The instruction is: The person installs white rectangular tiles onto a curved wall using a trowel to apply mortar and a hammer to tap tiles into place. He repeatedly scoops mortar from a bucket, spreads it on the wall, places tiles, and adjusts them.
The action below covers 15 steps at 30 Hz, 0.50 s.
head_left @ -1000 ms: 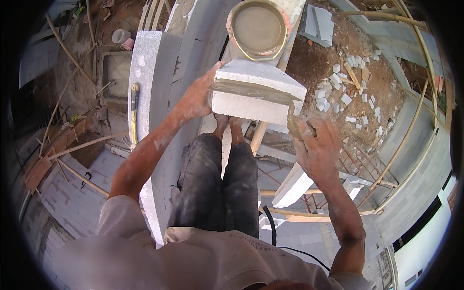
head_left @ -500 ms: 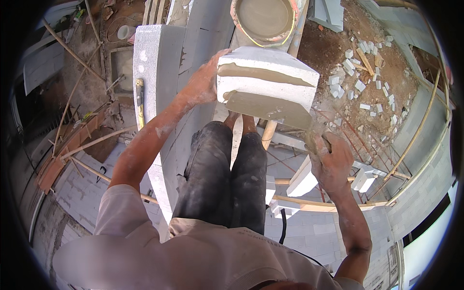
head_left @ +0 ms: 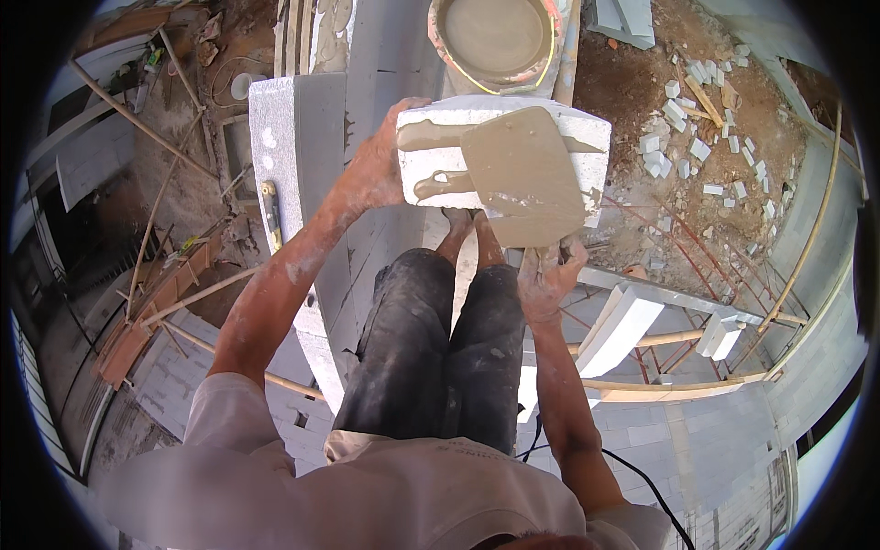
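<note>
A white block (head_left: 431,159) is held up in front of me, its long face toward me. My left hand (head_left: 380,170) grips its left end, with the fingers reaching over the top edge. My right hand (head_left: 552,280) is closed at the lower end of a flat trowel (head_left: 522,174); the handle is hidden in the hand. The trowel's broad blade is coated with grey mortar and lies over the right half of the block's face. To its left, an upper strip of mortar (head_left: 431,135) and a shorter lower one (head_left: 443,186) show on the block.
A bucket (head_left: 436,37) of grey mortar stands just beyond the block. On the pale wall (head_left: 266,170) at left lies a yellow-and-black-handled tool (head_left: 272,215). Bamboo poles (head_left: 784,275) cross both sides, and broken white pieces (head_left: 674,115) litter the dirt far right.
My right hand has moved left and nearer the block, turning the trowel from lying along the lower edge to slanting up across the face. The block now faces me more squarely.
</note>
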### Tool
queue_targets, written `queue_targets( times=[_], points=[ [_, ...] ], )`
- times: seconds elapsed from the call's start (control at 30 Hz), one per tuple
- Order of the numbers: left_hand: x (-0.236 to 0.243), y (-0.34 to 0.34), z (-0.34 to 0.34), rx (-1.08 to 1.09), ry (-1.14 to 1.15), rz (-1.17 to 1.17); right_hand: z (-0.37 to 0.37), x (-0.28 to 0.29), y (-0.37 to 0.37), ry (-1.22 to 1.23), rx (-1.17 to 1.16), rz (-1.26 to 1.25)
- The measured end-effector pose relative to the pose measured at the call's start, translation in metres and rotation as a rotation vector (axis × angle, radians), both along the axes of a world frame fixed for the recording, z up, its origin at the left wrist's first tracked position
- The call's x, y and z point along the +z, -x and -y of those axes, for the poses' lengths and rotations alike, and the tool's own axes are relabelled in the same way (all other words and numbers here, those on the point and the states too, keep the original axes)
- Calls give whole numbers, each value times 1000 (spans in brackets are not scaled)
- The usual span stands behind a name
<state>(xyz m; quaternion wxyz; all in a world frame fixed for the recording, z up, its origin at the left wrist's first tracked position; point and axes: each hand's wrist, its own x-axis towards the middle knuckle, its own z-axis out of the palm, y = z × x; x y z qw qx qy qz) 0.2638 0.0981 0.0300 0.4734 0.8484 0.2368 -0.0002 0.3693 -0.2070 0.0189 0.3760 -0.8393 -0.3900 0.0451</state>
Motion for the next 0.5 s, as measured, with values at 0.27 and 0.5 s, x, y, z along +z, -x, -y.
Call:
queue_targets(
  times=[0.27,0.5],
  points=[
    [4,-6,-12,-59,-18,-105,13,-7,56,117,140,-92],
    [3,-5,-9,-2,94,-68,17,123,-2,174,253,-650]
  ],
)
